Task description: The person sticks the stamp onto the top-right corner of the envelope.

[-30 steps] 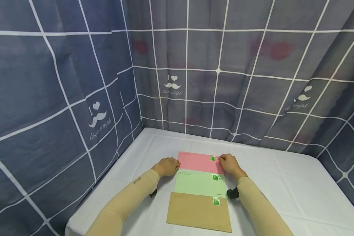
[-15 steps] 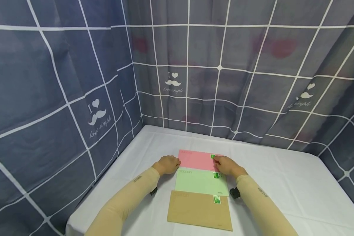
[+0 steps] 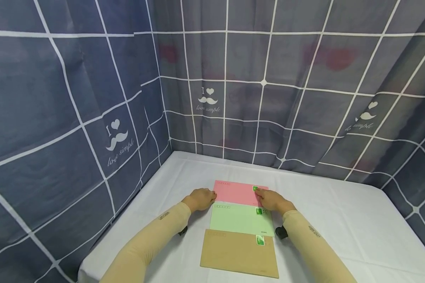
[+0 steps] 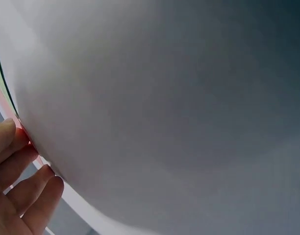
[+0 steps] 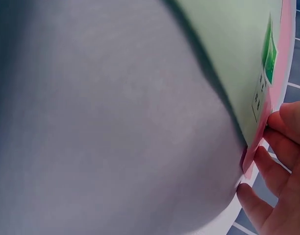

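Observation:
A pink envelope (image 3: 233, 192) lies at the far end of a column of three, with a green stamp (image 3: 255, 188) at its upper right. My left hand (image 3: 200, 199) pinches its left edge; in the left wrist view the fingers (image 4: 30, 188) are at that edge. My right hand (image 3: 272, 199) lies over its right part, fingertips touching the stamp. In the right wrist view the fingers (image 5: 272, 171) are at the pink envelope's right side. Nearer lies a light green envelope (image 3: 241, 220), then a brown envelope (image 3: 239, 253); each bears a green stamp.
The envelopes lie on a table with a white cloth (image 3: 333, 224). Grey-blue checked curtains (image 3: 244, 98) hang behind it and to the left and right. A black wrist device (image 3: 281, 232) shows below the right sleeve.
My right hand has moved left from the pink envelope's right edge onto its stamp. My left hand stays at the left edge. The envelopes hardly move.

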{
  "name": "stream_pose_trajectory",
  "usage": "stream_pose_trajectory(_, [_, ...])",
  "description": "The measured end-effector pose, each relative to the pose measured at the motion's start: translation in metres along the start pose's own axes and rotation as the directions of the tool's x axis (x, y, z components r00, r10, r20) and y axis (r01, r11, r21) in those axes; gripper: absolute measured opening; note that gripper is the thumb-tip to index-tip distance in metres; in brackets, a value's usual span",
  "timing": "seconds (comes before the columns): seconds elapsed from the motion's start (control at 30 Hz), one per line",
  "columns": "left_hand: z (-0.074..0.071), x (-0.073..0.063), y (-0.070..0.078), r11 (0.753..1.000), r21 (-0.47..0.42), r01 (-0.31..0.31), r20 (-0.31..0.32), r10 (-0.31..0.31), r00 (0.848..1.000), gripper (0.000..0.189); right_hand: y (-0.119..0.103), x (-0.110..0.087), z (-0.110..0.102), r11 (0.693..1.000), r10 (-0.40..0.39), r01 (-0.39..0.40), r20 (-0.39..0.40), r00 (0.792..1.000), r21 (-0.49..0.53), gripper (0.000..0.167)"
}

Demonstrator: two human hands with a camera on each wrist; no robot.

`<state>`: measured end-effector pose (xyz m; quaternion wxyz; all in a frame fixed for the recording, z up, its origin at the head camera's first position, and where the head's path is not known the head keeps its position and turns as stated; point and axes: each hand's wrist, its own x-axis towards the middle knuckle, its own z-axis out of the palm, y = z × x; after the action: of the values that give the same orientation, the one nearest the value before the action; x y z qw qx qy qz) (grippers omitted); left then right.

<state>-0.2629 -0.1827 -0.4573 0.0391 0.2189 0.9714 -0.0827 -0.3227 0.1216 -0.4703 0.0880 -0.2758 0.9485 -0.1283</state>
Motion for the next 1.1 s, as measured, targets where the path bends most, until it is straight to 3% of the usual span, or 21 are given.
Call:
stream_pose_trajectory(0.4, [0.0005, -0.0046, 0.0002, 1.000, 0.024, -0.007, -0.019, 0.007, 1.000, 0.022, -0.0038, 0.0019, 0.0021, 0.996, -0.045, 0.043, -0.022, 0.999, -0.083, 0.045])
stream_pose_trajectory(0.6, [0.0021, -0.0044, 0.0001, 1.000, 0.015, 0.009, -0.009, -0.009, 1.000, 0.023, -0.0048, 0.0036, 0.0027, 0.996, -0.042, 0.039, -0.031, 0.999, -0.084, 0.045])
stream_pose_trajectory(0.9, [0.0007, -0.0014, 0.0004, 1.000, 0.021, -0.018, -0.019, 0.018, 1.000, 0.017, -0.0047, 0.0017, 0.0029, 0.999, -0.005, 0.003, -0.045, 0.999, -0.040, 0.046])
stream_pose_trajectory(1.1, [0.0002, -0.0009, 0.0004, 1.000, -0.020, -0.001, -0.028, 0.001, 1.000, 0.020, -0.0034, 0.0010, 0.0031, 0.998, -0.036, 0.032, -0.073, 0.997, -0.055, 0.044])
